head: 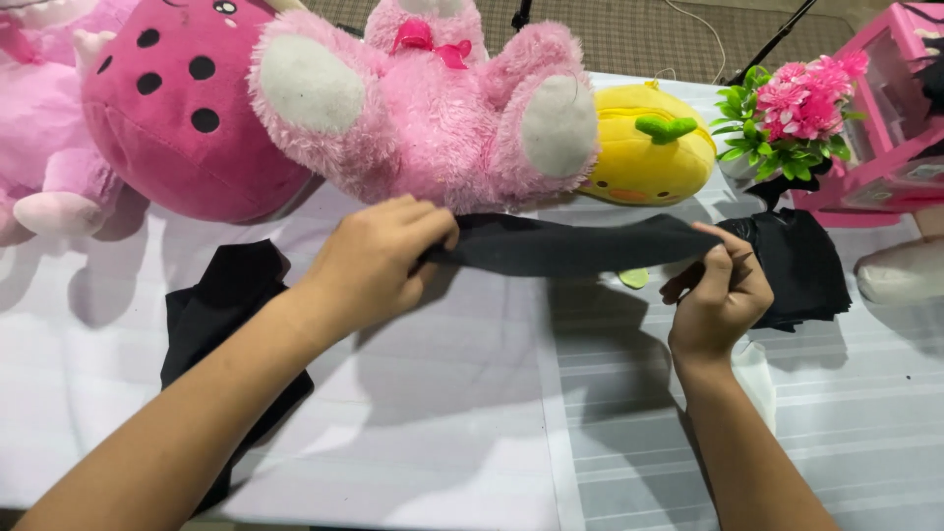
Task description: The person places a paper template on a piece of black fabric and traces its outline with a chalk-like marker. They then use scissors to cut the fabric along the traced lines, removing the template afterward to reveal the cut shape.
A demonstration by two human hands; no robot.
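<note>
A black cloth strip (565,244) is held taut, pinched between left hand (379,261) and right hand (723,290), above the white table (442,433).

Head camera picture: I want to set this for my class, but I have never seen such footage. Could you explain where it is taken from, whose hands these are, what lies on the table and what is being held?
There is no machine here. The single picture comes from a camera worn on a person's head, looking down at their own two bare hands. The left hand and right hand each pinch one end of a black sock, stretched level between them just above a table with a white cloth. More black fabric lies in a pile to the left and another to the right. Along the far edge sit a pink teddy bear, a dark pink spotted plush, a yellow chick plush, a small pot of pink flowers and a pink box.
</note>
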